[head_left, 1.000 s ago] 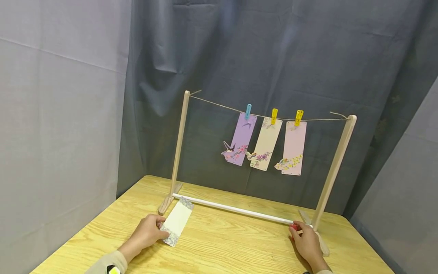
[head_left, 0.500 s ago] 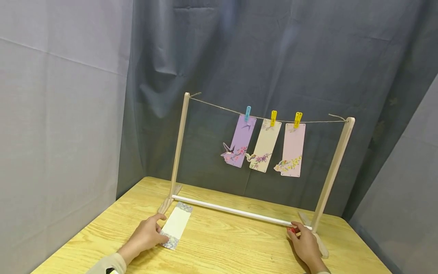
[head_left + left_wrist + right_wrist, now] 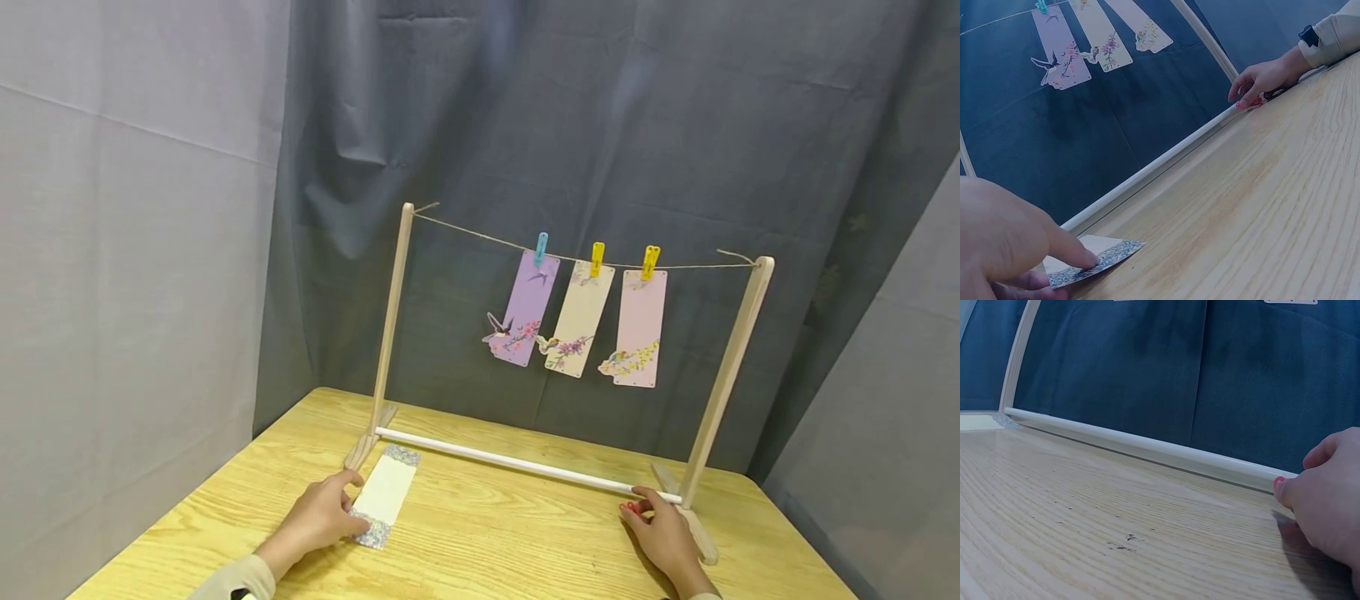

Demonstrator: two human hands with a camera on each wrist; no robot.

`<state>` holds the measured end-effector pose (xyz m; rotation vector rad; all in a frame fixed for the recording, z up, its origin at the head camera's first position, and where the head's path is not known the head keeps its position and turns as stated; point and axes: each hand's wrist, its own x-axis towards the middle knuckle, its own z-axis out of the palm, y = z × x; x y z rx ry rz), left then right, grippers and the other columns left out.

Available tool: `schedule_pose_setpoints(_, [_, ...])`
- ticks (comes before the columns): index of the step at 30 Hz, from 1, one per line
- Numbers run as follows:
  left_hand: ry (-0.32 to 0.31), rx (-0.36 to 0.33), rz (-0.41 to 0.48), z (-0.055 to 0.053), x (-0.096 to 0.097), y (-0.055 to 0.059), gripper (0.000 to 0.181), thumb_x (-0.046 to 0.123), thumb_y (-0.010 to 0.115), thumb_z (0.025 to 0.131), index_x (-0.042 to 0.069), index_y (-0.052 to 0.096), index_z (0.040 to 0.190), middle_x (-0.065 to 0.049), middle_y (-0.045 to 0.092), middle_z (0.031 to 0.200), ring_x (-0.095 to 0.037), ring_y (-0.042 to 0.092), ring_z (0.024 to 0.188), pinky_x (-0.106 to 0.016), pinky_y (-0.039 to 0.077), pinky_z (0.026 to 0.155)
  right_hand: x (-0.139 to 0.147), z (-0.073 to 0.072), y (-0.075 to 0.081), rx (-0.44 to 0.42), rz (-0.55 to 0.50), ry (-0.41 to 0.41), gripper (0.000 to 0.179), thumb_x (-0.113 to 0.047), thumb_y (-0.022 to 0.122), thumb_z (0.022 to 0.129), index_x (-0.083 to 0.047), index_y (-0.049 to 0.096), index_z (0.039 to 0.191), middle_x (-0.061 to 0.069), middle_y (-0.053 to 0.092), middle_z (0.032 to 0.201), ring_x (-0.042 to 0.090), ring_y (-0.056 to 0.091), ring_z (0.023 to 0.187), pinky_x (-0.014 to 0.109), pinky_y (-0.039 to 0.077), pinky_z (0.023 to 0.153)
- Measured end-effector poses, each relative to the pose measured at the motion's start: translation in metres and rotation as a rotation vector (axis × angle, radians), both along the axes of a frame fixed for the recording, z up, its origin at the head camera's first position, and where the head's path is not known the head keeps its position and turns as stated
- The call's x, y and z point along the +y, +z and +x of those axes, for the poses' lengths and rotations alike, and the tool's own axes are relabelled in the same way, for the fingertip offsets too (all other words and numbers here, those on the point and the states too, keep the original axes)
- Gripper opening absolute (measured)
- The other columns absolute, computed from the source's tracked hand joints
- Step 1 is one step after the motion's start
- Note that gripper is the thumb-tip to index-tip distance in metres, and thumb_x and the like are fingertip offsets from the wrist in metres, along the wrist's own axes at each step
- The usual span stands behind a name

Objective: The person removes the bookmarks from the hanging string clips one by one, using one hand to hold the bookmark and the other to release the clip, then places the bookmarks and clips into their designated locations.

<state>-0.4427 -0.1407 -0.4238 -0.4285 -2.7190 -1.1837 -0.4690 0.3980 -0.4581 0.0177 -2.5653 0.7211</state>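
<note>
In the head view my left hand (image 3: 318,512) pinches the near left edge of a cream bookmark (image 3: 386,492) with blue-grey patterned bands at both ends. The left wrist view shows one finger on top of the patterned band (image 3: 1113,256) and others beneath, with that end tilted up from the table. My right hand (image 3: 666,533) holds a small red clothespin (image 3: 632,507) between thumb and fingers, low over the table near the rack's white bar (image 3: 517,463). Most of the clothespin is hidden by the hand; its red looped end (image 3: 1279,481) shows in the right wrist view.
A wooden rack with a left post (image 3: 392,317) and right post (image 3: 726,383) carries a string (image 3: 472,227). From it hang purple (image 3: 532,304), cream (image 3: 581,312) and pink (image 3: 641,321) bookmarks, held by blue (image 3: 542,248) and yellow (image 3: 597,259) clothespins. Grey curtains (image 3: 465,125) stand behind.
My right hand has shifted left, away from the right post, with the red clothespin. The left hand stays nearly in place while the cream bookmark has shifted slightly towards me.
</note>
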Motion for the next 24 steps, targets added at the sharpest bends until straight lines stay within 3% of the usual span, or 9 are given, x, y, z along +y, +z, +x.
schedule_pose_setpoints(13, [-0.001, -0.020, -0.011, 0.0010, 0.0008, 0.0022, 0.057, 0.021, 0.082, 0.066, 0.005, 0.055, 0.113, -0.002, 0.052, 0.072, -0.016, 0.047, 0.057, -0.030, 0.040, 0.048, 0.0013, -0.0010, -0.0025, 0.000, 0.033, -0.021, 0.042, -0.037, 0.068, 0.084, -0.011, 0.059, 0.116, -0.001, 0.063, 0.088, 0.018, 0.062, 0.077, 0.041, 0.050, 0.067])
schedule_pose_setpoints(24, [0.027, -0.021, -0.038, 0.0000, 0.0001, -0.0003, 0.055, 0.020, 0.081, 0.064, 0.007, 0.056, 0.111, -0.002, 0.050, 0.072, -0.017, 0.044, 0.060, -0.030, 0.037, 0.051, -0.0002, 0.0005, -0.0038, -0.004, 0.046, -0.037, 0.048, -0.039, 0.067, 0.084, -0.007, 0.059, 0.118, 0.001, 0.064, 0.090, 0.026, 0.062, 0.086, 0.048, 0.048, 0.074])
